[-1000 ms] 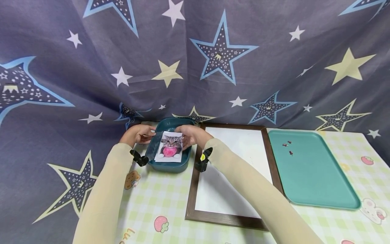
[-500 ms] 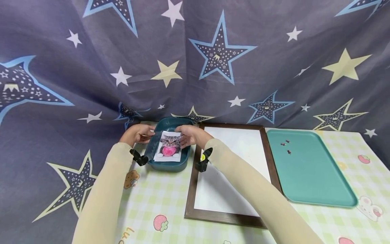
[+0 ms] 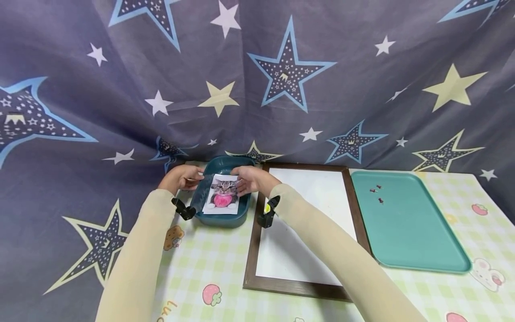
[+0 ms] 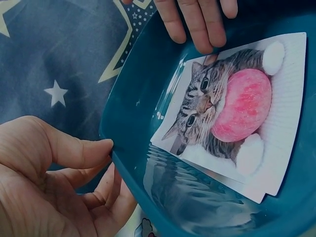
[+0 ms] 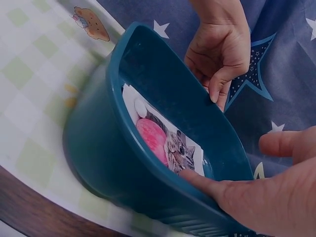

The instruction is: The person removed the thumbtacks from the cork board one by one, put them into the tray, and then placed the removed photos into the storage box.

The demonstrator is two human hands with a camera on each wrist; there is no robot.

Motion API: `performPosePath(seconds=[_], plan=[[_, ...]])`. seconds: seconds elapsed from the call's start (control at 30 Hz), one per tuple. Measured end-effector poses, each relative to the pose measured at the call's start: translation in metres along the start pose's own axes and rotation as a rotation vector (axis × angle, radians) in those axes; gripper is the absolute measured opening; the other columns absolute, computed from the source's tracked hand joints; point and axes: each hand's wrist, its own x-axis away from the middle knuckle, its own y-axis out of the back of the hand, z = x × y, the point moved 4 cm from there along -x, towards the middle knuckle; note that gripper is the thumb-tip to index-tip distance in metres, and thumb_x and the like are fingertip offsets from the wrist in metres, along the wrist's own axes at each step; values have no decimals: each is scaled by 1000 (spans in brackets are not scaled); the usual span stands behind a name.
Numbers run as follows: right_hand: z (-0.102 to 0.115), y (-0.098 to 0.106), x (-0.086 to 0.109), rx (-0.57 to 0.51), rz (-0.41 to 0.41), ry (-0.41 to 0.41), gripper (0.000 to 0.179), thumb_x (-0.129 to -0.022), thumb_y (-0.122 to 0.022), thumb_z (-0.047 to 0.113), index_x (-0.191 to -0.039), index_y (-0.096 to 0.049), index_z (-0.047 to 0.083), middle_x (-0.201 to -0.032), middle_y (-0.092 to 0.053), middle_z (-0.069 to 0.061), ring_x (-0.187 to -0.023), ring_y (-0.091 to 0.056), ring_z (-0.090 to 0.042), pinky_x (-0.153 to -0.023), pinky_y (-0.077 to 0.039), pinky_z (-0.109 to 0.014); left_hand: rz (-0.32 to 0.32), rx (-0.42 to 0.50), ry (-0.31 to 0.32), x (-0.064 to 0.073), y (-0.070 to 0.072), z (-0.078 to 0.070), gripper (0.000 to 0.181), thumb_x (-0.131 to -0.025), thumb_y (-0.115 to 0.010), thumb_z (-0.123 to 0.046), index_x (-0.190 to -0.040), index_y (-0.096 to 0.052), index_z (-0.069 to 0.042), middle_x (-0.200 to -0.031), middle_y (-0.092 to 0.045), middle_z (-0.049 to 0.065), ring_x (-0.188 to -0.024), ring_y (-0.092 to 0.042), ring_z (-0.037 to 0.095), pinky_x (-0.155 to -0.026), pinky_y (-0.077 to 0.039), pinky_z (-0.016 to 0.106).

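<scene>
A dark teal plastic basin (image 3: 224, 220) stands at the back left of the table. Inside it lies a stack of cat photos (image 3: 221, 195); the top print shows a tabby with a pink heart-shaped thing, and another sheet's edge peeks out beneath. My left hand (image 3: 183, 177) holds the basin's left rim, thumb at the edge (image 4: 109, 148) and fingers curled below it outside. From the right, my right hand (image 3: 251, 178) reaches over the opposite rim, its fingers (image 4: 196, 24) extended down inside the basin, fingertips right at the photo's edge. The right thumb stands apart from the fingers.
Right of the basin lies a white board with a brown frame (image 3: 252, 259), partly under my right forearm. Beyond it is a green tray (image 3: 418, 232) with several red push pins (image 3: 380, 201). A star-printed curtain (image 3: 281, 129) hangs behind the checked tablecloth (image 3: 189, 273).
My right fingertips have shifted slightly left, overlapping the photo's right edge a little more. The left hand and the basin have stayed in place.
</scene>
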Motion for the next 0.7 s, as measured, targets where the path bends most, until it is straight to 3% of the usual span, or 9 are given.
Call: performPosePath(seconds=[0.23, 0.47, 0.6, 0.7], plan=[[-1, 3, 0, -10, 17, 19, 62, -108, -42, 23, -160, -21, -4, -161, -29, -32, -151, -31, -43, -123, -34, -48, -18, 11, 4, 2, -2, -3, 61, -106, -43, -6, -162, -20, -6, -128, -49, 9, -77, -53, 7, -69, -52, 19], [0, 1, 6, 68, 62, 97, 55, -107, -44, 19, -157, -32, 0, -158, -35, -32, -149, -35, -43, -121, -36, -51, -78, 24, -20, 6, -3, -6, 61, -103, -47, -7, -161, -27, -5, -118, -54, 8, -86, -56, 12, -80, -53, 26], [3, -1, 8, 143, 74, 169, 53, -106, -47, 17, -155, -37, 1, -154, -42, -31, -146, -40, -42, -120, -36, -52, -174, 103, -43, 9, -3, -6, 51, -103, -49, -15, -152, -43, -2, -105, -62, 3, -82, -60, 11, -85, -54, 30], [9, -3, 14, 236, 69, 249, 51, -107, -48, 19, -153, -42, 1, -151, -48, -29, -143, -45, -40, -119, -38, -51, -295, 170, -114, 13, -2, -7, 45, -101, -50, -16, -143, -50, 2, -92, -61, -1, -77, -58, 10, -82, -52, 31]])
